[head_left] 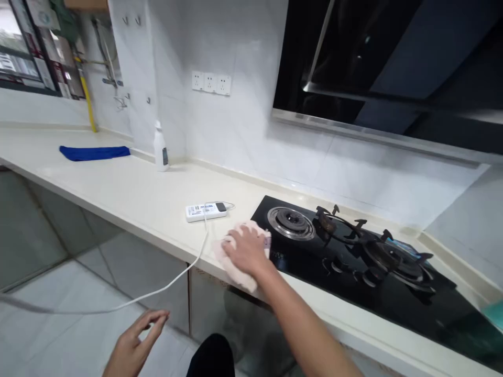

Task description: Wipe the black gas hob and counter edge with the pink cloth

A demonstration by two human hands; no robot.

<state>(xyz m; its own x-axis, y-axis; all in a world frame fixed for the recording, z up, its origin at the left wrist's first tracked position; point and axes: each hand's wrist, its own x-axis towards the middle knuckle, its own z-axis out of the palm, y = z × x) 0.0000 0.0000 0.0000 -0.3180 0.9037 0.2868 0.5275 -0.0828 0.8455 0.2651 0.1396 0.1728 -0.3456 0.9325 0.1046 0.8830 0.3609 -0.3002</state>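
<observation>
My right hand (247, 250) presses a pale pink cloth (234, 269) against the countertop, its fingers bent over the fabric. The cloth lies at the left edge of the black gas hob (283, 262), and part of it reaches the counter's front edge. My left hand (135, 340) hangs in the air below the counter, thumb and fingertips drawn together in a loop with nothing visible in them. Just behind the cloth is a white power strip (206, 211), its white cable (173, 281) running over the counter edge.
A white spray bottle (160, 149) stands by the wall, and a folded blue cloth (94, 153) lies farther left. A loose black pan support (346, 230) sits on the hob's right side. The dark range hood (377, 68) overhangs the hob. Wall sockets (211, 82) are behind the counter.
</observation>
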